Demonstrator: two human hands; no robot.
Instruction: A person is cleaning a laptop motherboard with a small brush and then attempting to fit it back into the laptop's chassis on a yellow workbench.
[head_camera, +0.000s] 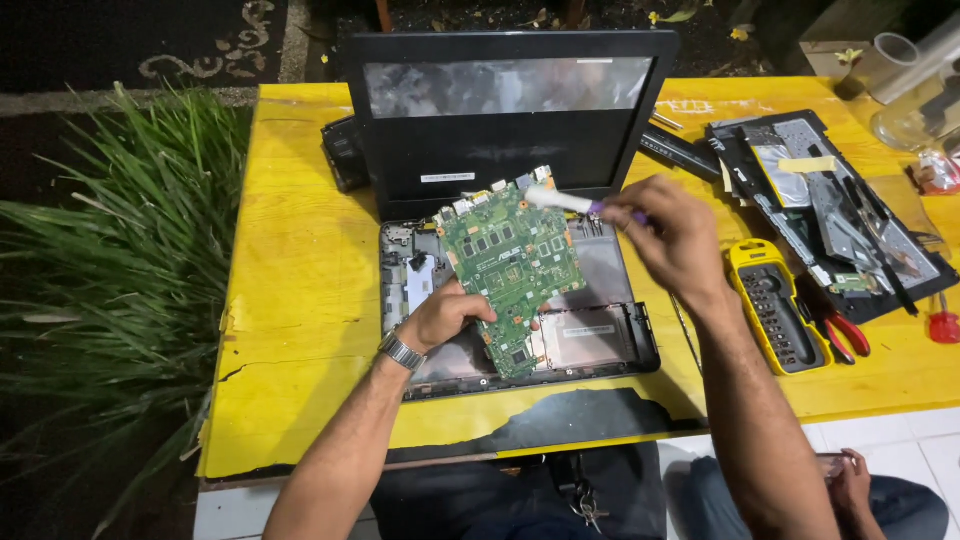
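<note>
Green circuit board (513, 275): held tilted above the opened laptop base (600, 340), its lower left edge gripped by the left hand (445, 315). The fingers (478, 308) are curled and pressed together against the board's edge, the thumb hidden behind it. A metal wristwatch (402, 351) is worn on this wrist.

Brush (570, 203): a white-headed tool with a purple handle, pinched between the thumb and bunched fingers of the right hand (675, 235). Its white tip is laid on the board's upper right corner, just in front of the laptop screen (510, 120).

Laptop base: an open grey shell with the keyboard cover removed. A grey metal plate and a flat silver panel with a label are seen inside it, to the right of the board; a small white part lies inside to the board's left.

Yellow bit case (775, 305): lies open to the right of the laptop base, rows of dark screwdriver bits seated in it. Red-handled pliers (845, 330) lie just beside it.

Black cover panel (830, 210): lies further right of the laptop, with foil sheets and loose strips resting on it.

Board appearance: green, irregular in outline, densely set with black chips, with silver connectors along the top edge.

All of it rests on a yellow table (300, 300).
</note>
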